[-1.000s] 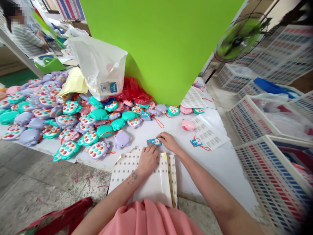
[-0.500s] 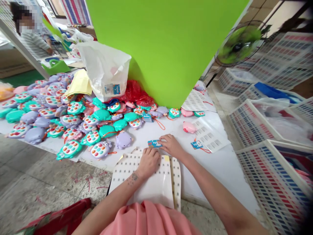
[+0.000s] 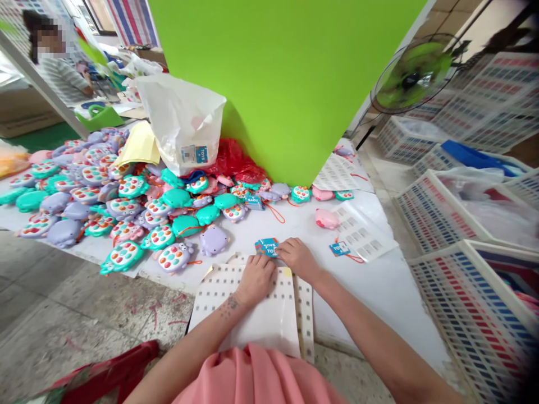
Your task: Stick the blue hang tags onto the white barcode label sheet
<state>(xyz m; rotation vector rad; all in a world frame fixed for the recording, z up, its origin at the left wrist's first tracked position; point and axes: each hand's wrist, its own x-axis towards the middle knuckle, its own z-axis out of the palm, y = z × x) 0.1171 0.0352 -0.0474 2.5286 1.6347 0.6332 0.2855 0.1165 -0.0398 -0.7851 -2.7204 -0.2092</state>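
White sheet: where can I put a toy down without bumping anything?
Bare white sheet right of the right hand, below the blue tag. Another patch sits between the lilac turtle toy and pink pig toy. The teal-and-lilac toy heap at left is crowded.

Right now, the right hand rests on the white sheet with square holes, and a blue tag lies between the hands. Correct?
No: the head view shows the left hand on the white sheet, not the right hand. The blue tag lies between them, as you said.
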